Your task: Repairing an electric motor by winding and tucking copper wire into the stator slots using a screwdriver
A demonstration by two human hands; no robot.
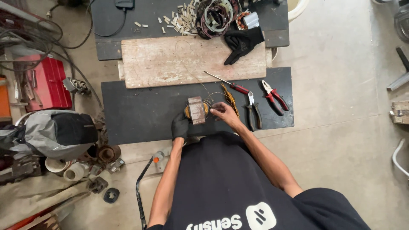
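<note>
Two hands (180, 126) (223, 113) on one coil block (196, 110), two pliers (275, 97), one screwdriver (228, 84)

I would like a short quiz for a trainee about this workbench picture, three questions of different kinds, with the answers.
1. True or false: the left hand wears a black glove and the right hand is bare.
2. Which tool lies farthest to the right on the black mat? A) the screwdriver B) the red-handled pliers C) the black-handled pliers
3. Fill in: a spare black glove lies on the ______ board.

Key
1. True.
2. B.
3. Wooden. Both hands are at the small metal block with copper winding.
</note>
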